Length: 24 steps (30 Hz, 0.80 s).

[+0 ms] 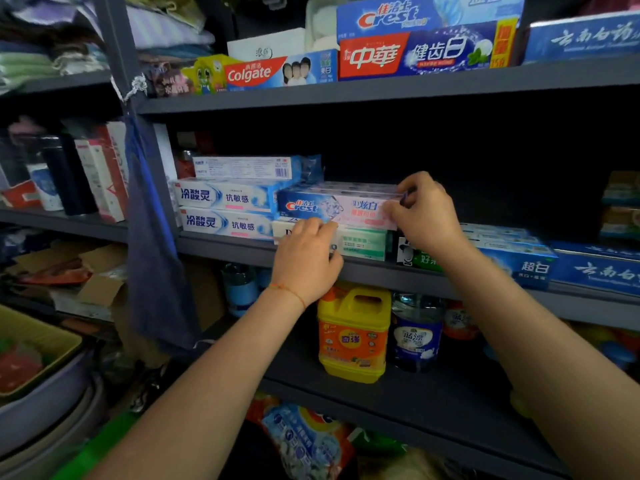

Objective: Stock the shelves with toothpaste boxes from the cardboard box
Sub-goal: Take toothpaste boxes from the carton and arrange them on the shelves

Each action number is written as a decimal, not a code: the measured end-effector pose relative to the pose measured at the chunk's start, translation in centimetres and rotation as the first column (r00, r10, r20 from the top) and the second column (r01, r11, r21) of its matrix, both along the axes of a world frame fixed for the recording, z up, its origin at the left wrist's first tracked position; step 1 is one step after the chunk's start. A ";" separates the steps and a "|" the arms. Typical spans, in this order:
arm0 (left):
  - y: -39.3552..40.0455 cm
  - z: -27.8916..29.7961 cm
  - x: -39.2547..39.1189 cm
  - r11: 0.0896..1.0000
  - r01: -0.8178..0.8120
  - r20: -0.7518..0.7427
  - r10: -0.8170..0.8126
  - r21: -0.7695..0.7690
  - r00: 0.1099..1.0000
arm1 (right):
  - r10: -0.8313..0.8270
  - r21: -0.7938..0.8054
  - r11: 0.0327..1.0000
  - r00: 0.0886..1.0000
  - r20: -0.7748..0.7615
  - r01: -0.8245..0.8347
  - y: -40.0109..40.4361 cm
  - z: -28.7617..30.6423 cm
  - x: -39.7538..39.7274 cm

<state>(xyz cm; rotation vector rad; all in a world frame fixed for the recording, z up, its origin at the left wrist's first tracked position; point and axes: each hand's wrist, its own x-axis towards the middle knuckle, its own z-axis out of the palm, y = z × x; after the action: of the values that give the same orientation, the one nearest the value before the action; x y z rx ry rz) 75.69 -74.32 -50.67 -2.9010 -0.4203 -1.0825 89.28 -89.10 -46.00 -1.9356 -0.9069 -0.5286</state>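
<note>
My right hand pinches the right end of the blue-and-pink Crest box, fingers curled over its top edge, while my left hand is cupped against the white box lying beneath it, fingertips touching the Crest box's lower edge. The Crest box lies flat on a low stack at the front lip of the middle shelf, just right of three pale blue toothpaste boxes piled against the upright post. Behind and to the right of my right hand the shelf is dark and open (plenty of room there), running to a row of blue boxes along the front edge. My left hand covers most of the white box's lettering, and my right wrist hides part of a green-and-black box. The cardboard box I'm stocking from is not in view. On the shelf below stand a yellow jug and a clear bottle, touching side by side.
</note>
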 end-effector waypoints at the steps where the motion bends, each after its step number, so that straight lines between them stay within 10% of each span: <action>1: 0.2 -0.2 0.1 1.000 0.013 0.027 -0.013 0.001 1.000 | -0.002 0.008 1.000 1.000 0.021 0.002 0.1 -0.1 0.0; 8: 2.2 -1.3 1.5 0.996 0.084 0.260 -0.082 0.005 0.962 | -0.043 0.062 0.997 0.996 0.080 0.038 0.9 -0.8 1.5; 17: 1.9 7.1 -0.7 0.970 0.027 -0.377 -0.120 -0.243 0.918 | -0.111 -0.143 0.987 0.950 -0.291 0.071 -0.7 3.5 -3.2; 24: -3.0 18.5 -7.2 0.774 -0.105 -0.469 -0.264 -0.624 0.843 | -0.078 -0.180 0.976 0.580 -0.811 -0.120 -7.4 13.0 -12.3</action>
<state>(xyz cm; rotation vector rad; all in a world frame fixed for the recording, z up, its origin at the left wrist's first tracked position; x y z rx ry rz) 68.50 -77.36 -32.22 -3.6330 -0.7460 -0.0403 77.03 -96.55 -32.98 -2.0306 -0.3633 0.5241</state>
